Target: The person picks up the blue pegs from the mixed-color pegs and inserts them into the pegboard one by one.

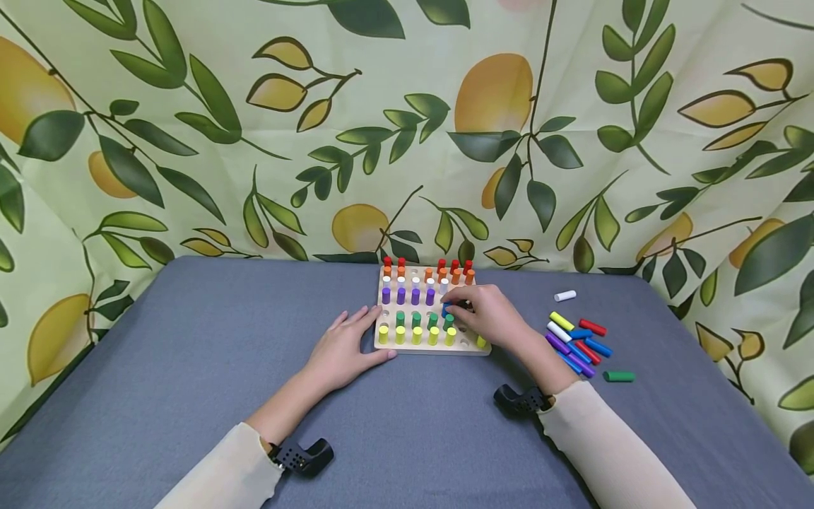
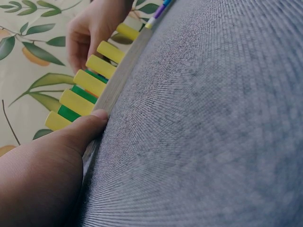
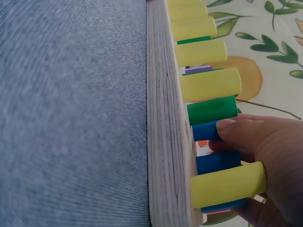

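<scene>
A wooden pegboard [image 1: 434, 348] lies on the table, with rows of red, orange, white, purple, blue, green and yellow pegs standing in it. My right hand [image 1: 492, 314] reaches over its right part. Between thumb and fingers it pinches a blue peg [image 3: 204, 131], whose lower end is at the board; whether it is seated in a hole I cannot tell. Other blue pegs [image 3: 218, 162] stand beside it, close to a yellow peg [image 3: 227, 184]. My left hand [image 1: 343, 352] rests at the board's left front corner, its thumb touching the front edge and its fingers spread along the left side.
To the right of the board lies a loose pile of pegs [image 1: 575, 344] in several colours. A white peg [image 1: 564, 295] lies behind the pile and a green peg [image 1: 619, 377] in front. A leaf-and-fruit patterned cloth [image 1: 407, 141] hangs behind the grey-blue table [image 1: 210, 367].
</scene>
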`<action>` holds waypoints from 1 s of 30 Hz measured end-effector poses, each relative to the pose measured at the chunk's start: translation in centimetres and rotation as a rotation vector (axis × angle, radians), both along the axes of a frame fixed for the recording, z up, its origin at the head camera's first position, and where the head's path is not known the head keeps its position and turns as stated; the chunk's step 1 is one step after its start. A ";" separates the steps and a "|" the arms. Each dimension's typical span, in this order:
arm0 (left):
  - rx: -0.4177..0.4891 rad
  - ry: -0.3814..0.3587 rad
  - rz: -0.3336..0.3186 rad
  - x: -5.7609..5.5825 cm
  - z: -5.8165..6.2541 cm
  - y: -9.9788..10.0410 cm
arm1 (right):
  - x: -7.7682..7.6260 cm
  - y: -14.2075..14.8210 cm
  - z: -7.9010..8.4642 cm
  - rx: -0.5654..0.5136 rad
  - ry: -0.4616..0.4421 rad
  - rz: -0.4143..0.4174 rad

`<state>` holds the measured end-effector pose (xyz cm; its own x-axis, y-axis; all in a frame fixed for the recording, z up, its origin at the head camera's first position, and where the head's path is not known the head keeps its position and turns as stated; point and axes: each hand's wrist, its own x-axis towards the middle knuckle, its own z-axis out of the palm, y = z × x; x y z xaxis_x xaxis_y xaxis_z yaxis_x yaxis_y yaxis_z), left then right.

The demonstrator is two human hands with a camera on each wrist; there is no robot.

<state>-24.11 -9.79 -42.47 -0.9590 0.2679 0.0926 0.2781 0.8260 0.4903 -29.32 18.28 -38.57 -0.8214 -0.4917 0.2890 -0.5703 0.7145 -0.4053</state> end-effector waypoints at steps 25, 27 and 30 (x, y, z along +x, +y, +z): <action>0.023 -0.007 0.007 0.2 -0.2 -0.1 | 0.5 0.2 0.9 0.041 -0.034 0.002; 0.021 -0.006 0.006 0.2 -0.2 -0.1 | 0.8 0.5 1.2 0.038 -0.029 -0.012; 0.022 0.003 0.005 0.2 -0.2 -0.1 | 1.2 1.2 1.8 0.023 -0.008 -0.039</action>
<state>-23.95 -9.84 -42.64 -0.9600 0.2611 0.1012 0.2755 0.8163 0.5076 -28.09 19.48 -36.73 -0.8424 -0.4653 0.2717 -0.5385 0.7454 -0.3928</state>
